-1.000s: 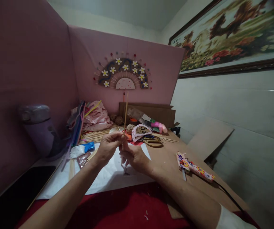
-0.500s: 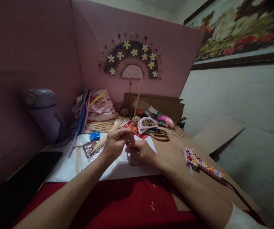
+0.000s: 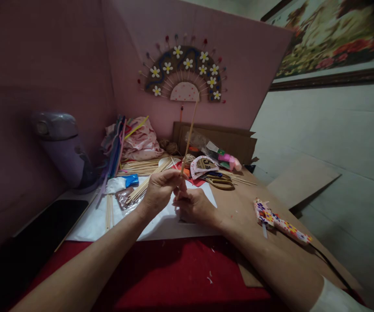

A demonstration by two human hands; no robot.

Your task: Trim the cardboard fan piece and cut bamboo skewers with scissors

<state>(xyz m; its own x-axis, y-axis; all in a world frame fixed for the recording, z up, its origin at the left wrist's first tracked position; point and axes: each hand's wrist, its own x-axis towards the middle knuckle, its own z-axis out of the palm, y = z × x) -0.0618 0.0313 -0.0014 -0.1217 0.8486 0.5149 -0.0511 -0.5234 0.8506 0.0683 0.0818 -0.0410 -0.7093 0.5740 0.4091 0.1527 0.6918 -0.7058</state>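
Observation:
My left hand [image 3: 159, 190] pinches a thin bamboo skewer [image 3: 190, 132] near its lower end, and the stick rises upright, leaning slightly right. Just to the right and below it, my right hand [image 3: 196, 208] is closed around the skewer's bottom end. What else its fingers hold is hidden. Both hands hover over a white sheet of paper [image 3: 167, 225] lying on the table.
Several loose skewers [image 3: 141, 167] lie behind the hands, with scissors [image 3: 219, 182], a flower-patterned glue gun [image 3: 279, 223] on the brown board at right, a purple flask [image 3: 63, 149] at left, a dark phone [image 3: 48, 221], a pink cloth bundle [image 3: 141, 143] and a decorated fan [image 3: 184, 73] on the pink wall.
The view has tilted down and shifted, so everything sits higher and more to the right. The hands stay together on the skewer, which now leans a little more to the right.

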